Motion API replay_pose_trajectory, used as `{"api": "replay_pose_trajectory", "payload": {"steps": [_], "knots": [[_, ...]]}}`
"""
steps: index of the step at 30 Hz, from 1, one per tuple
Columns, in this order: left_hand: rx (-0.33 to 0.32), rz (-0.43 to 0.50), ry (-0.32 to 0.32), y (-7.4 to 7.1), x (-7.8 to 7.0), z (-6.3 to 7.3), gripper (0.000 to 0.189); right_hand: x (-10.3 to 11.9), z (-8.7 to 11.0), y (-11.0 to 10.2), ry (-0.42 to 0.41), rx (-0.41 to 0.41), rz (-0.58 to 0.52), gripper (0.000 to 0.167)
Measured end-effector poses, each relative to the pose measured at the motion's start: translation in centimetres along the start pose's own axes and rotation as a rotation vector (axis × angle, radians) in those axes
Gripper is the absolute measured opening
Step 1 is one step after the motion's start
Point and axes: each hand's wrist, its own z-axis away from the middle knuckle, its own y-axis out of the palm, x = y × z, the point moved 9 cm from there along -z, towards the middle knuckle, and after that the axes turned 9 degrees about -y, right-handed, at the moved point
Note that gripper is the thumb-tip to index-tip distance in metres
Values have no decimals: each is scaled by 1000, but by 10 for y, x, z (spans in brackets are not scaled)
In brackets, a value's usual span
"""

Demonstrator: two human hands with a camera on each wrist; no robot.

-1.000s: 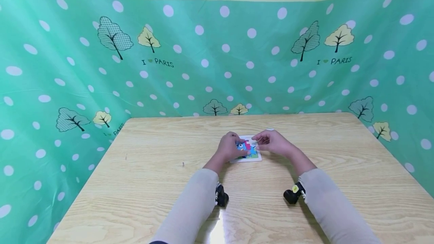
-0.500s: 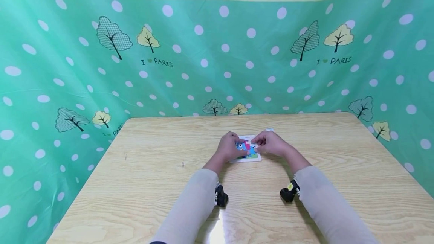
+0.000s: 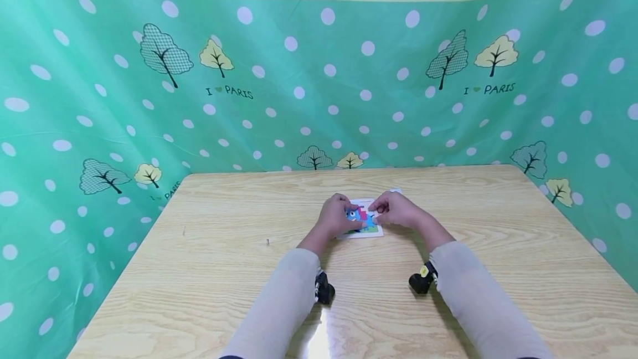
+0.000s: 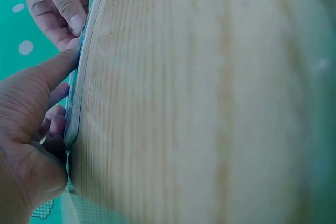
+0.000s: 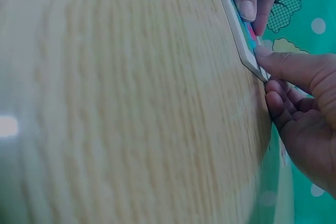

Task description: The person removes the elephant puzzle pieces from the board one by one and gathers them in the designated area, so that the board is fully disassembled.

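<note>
Head view first: the cartoon picture board lies flat on the wood-grain table, caught between two hands. The left hand covers its left side, thumb and fingers reaching onto the face; the right hand is in at the right edge, thumb and forefinger close together, with a pink patch showing between the hands. A small white object peeks out just beyond the right hand. Over to the left wrist: the board is nearly edge-on, left thumb stretched along its face, tip close to the right fingertips; grip or mere rest, I can't tell. And right wrist: right thumb on the face, other fingers curled at the corner, pinching the board there, left thumb and a finger touching farther along.
</note>
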Motion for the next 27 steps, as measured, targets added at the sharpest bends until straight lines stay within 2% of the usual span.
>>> {"api": "replay_pose_trajectory", "payload": {"steps": [8,15,21,27], "knots": [[6,12,-1,1,0,0,51,0,1,0,-17,-27,-14,25],[5,7,0,1,0,0,51,3,3,-5,-35,-75,-36,14],[7,-1,13,1,-1,-1,51,1,4,-7,-10,-114,-28,10],[6,-14,17,1,-1,0,51,-6,5,-10,30,-155,-50,13]]}}
